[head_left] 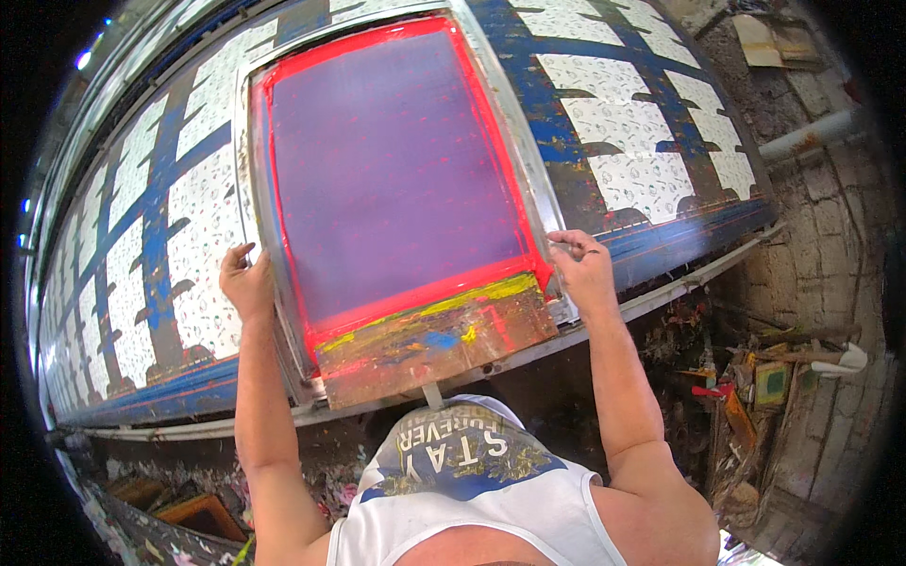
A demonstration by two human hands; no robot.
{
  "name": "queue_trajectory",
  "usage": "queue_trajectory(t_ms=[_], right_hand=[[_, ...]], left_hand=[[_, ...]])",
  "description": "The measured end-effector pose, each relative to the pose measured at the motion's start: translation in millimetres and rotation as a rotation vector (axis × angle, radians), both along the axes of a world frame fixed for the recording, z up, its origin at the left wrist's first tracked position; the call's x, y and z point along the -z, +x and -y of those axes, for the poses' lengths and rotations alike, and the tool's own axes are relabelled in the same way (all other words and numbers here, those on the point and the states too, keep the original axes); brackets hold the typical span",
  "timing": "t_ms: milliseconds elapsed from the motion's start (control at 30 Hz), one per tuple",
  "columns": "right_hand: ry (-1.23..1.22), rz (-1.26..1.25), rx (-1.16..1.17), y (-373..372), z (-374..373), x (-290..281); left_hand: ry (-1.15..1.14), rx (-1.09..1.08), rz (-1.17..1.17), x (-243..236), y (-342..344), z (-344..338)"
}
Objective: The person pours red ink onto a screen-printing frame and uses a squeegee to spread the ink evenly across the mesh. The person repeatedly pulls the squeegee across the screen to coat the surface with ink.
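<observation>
A silk-screen printing frame (515,132) of silvery metal lies over the long printing table, its near end toward me. Inside it is a purple mesh (396,170) with a red ink border. A brown strip (425,351), smeared with yellow, red and blue, covers the near end. My left hand (247,283) is at the frame's left rail, its fingers curled against it. On the other side, my right hand (587,272) pinches the right rail close to the near corner. Whatever lies beneath the frame is mostly hidden.
White printed fabric pieces (618,127) lie in rows on the blue and dark table (689,241) on both sides. A pale rail (661,294) runs along its near edge. Paint-stained scraps and wood (755,406) pile up at lower right, beside a brick-like floor (821,236).
</observation>
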State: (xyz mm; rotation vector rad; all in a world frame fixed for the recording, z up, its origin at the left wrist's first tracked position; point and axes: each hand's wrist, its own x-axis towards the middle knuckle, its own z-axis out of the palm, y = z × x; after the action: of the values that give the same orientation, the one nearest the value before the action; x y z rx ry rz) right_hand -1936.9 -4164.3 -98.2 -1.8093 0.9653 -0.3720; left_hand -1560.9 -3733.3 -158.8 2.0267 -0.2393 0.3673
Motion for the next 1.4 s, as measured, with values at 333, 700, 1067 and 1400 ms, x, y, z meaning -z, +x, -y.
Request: queue_trajectory(t_ms=[333,700,1067,1400], right_hand=[[-0.036,-0.016,0.005,-32.1,45.1,0.1],[0.061,-0.031,-0.003,-40.3,59.8,-7.7],[-0.095,-0.004,-0.094,-49.8,64.9,4.6],[-0.784,0.731,-0.241,-24.9,63.6,-155.5]], left_hand=[[0.019,-0.024,-0.120,-0.3,-28.2,50.4],[-0.045,0.002,-0.039,5.2,-39.3,62.8],[0.007,-0.003,-0.062,15.1,-38.8,65.7],[0.265,-0.046,-0.010,19.9,-37.1,70.9]])
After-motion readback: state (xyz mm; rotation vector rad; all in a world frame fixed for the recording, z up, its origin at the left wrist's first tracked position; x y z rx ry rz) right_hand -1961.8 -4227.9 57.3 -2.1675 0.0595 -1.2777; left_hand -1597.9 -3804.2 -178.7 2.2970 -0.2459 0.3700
